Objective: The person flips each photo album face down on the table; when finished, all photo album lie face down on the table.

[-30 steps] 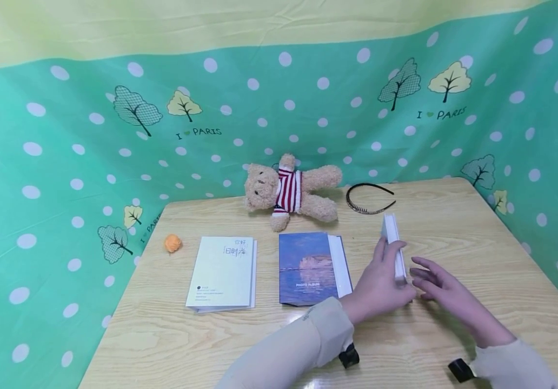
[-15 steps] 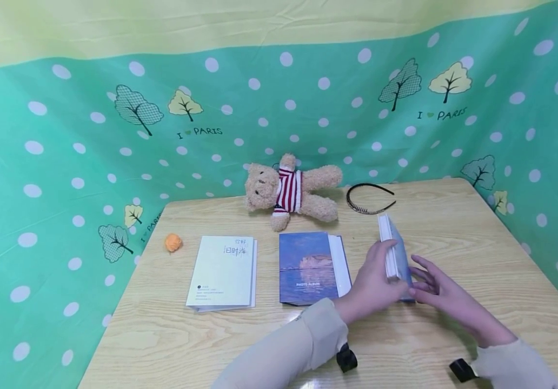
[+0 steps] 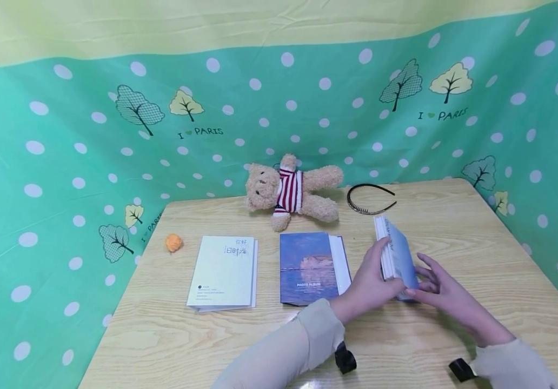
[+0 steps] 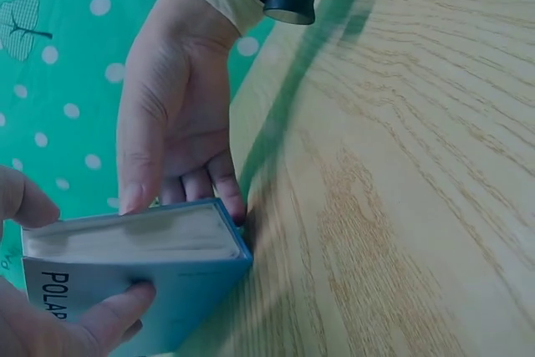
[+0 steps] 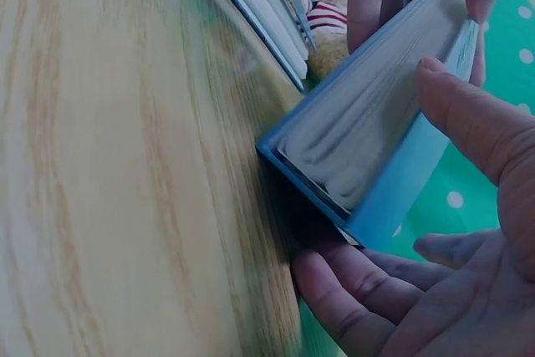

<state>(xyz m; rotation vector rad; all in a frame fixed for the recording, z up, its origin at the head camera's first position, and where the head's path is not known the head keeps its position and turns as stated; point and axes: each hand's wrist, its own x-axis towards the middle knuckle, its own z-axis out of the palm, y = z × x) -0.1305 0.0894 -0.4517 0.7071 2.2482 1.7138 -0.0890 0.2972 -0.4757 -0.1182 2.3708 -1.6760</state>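
Note:
A blue photo album point(image 3: 404, 254) stands tilted on its lower edge at the right of the table, its pages toward me. My left hand point(image 3: 369, 281) grips its left side; in the left wrist view a fingertip presses on the lettered cover point(image 4: 180, 298). At its lower right corner is my right hand point(image 3: 454, 297). The right wrist view has that thumb point(image 5: 476, 119) against the page side and the fingers under the lower corner. A second album point(image 3: 305, 270) with a sea-and-cliff cover lies left of my left hand. Farther left lies a white album point(image 3: 220, 275).
A teddy bear point(image 3: 289, 192) in a striped shirt lies along the back edge. To its right rests a black headband point(image 3: 371, 210). A small orange ball-like thing point(image 3: 173, 242) sits at the left edge. A green dotted cloth point(image 3: 259, 108) hangs behind the table.
The held album has turned, so its blue right cover now shows, and its top has shifted left. My right hand has come from beside it to touch its lower corner.

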